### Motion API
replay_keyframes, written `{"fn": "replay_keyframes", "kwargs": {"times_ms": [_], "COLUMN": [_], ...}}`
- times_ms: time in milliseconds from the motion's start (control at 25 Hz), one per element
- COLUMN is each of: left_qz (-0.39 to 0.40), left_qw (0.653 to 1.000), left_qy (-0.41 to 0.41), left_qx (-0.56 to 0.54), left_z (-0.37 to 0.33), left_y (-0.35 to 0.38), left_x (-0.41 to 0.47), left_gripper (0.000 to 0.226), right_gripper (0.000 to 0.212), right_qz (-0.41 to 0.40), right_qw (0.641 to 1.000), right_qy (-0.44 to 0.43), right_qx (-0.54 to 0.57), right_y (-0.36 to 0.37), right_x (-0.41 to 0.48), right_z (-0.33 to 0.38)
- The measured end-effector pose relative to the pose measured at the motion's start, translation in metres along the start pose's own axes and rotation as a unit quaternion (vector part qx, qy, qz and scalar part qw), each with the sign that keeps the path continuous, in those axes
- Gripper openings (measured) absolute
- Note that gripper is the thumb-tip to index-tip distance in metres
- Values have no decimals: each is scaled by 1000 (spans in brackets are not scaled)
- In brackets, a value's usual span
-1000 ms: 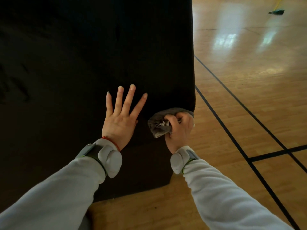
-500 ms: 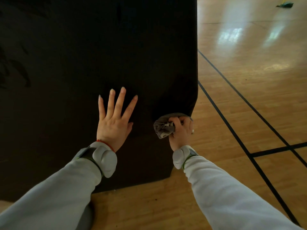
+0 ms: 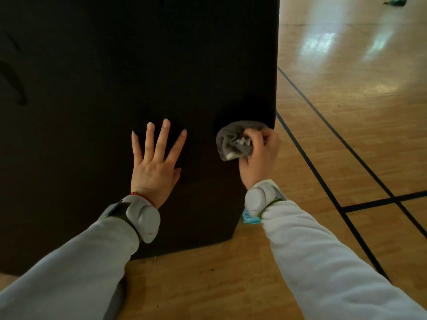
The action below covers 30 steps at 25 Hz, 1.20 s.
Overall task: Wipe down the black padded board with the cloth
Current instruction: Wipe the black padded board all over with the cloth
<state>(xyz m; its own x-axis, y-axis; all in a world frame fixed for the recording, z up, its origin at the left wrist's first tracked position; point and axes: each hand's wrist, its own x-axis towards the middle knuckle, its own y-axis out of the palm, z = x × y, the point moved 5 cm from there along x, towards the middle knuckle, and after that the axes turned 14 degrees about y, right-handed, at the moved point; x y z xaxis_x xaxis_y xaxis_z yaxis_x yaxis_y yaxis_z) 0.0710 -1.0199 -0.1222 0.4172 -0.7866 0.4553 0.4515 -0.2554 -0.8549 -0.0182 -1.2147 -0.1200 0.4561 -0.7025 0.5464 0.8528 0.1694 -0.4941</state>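
Note:
The black padded board [image 3: 115, 65] fills the left and centre of the head view and stands on a wooden floor. My left hand [image 3: 153, 162] lies flat against its face with the fingers spread. A bunched grey cloth [image 3: 233, 140] is pressed to the board near its right edge, low down. My right hand [image 3: 260, 155] grips the cloth, fingers curled round it. Both wrists wear grey bands over pale sleeves.
Wooden gym floor [image 3: 346, 112] with black court lines [image 3: 323, 176] stretches to the right and in front of the board. A small dark object [image 3: 396, 1] lies far off at the top right. A blue tag [image 3: 250, 219] shows under my right wrist.
My right hand has carried the cloth a little upward along the board's right edge. My left hand stays flat on the board. The view has shifted slightly.

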Motion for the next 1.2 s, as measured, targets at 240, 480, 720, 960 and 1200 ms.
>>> {"fn": "replay_keyframes", "kwargs": {"times_ms": [240,480,720,960,1200], "left_qz": [-25,-22,-7,-14,-16], "left_qw": [1000,1000,1000,1000,999], "left_qy": [4,9,13,17,27], "left_qx": [-7,-1,-5,-11,-12], "left_z": [1,-1,-2,-1,0], "left_y": [1,1,-1,1,-20], "left_x": [1,1,-2,-1,-4], "left_gripper": [105,101,105,101,96], "right_gripper": [30,34,30,31,28], "right_qz": [55,185,127,177,292], "right_qw": [997,968,980,973,927], "right_qy": [20,75,132,80,131], "right_qx": [-54,-151,-77,-123,-197], "right_y": [30,49,20,46,38], "right_x": [-36,-52,-47,-58,-42], "right_z": [-32,-54,-41,-46,-54]}}
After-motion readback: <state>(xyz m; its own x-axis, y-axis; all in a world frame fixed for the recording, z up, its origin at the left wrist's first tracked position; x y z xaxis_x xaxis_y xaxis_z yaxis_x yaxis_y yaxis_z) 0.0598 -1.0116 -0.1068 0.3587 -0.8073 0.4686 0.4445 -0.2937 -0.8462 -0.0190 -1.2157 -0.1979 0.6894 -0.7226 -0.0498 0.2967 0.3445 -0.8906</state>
